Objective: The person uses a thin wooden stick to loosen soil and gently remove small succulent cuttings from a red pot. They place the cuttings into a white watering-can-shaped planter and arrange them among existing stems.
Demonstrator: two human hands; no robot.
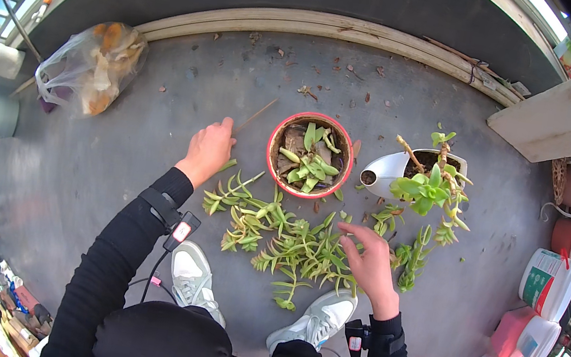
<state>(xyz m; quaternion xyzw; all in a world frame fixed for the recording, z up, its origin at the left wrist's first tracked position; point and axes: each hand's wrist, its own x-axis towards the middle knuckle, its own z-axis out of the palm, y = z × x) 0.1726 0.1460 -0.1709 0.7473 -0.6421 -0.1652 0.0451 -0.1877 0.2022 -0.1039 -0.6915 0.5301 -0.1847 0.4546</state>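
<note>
My left hand [209, 148] is closed around a thin wooden stick [256, 115] that points toward the red round pot [272, 162], which holds soil and a few green succulent cuttings [310, 159]. My right hand [368, 257] reaches down with fingers spread onto a pile of green succulent cuttings [297, 247] lying on the grey floor in front of my shoes [193, 279]. It rests on the stems; a firm grip is not visible.
A white pot [386, 170] with a leggy succulent stands right of the red pot. A plastic bag [92, 65] lies far left. A low concrete ledge [323, 25] runs behind. Containers and pots [547, 280] crowd the right edge; a wooden board [556, 119] sits upper right.
</note>
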